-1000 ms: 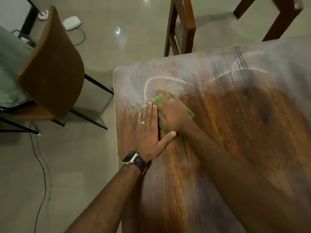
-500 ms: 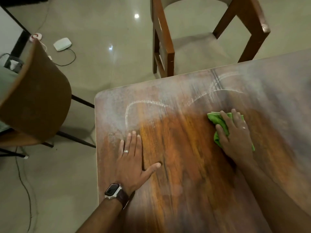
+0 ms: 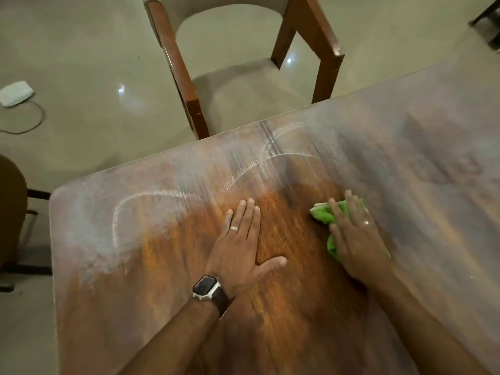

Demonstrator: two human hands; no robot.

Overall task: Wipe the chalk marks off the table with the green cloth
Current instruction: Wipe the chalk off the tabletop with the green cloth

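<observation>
A dark wooden table [image 3: 284, 320] carries white chalk marks [image 3: 151, 197]: a curved line near its far left corner and smeared streaks toward the far edge. My right hand [image 3: 357, 239] lies flat on the green cloth [image 3: 323, 215], pressing it onto the table; bits of cloth show past the fingers and beside the palm. My left hand [image 3: 240, 244] rests flat on the wood to the left of the cloth, fingers together, thumb out, holding nothing. It wears a ring and a wristwatch.
A wooden chair with a pale seat [image 3: 243, 85] stands at the table's far edge. Another brown chair [image 3: 10, 207] sits at the left. A white device with a cable [image 3: 15, 93] lies on the tiled floor at far left.
My right hand swept the cloth from the left corner, beside my left hand, to the right across the table. The view has shifted left; my left hand stays planted.
</observation>
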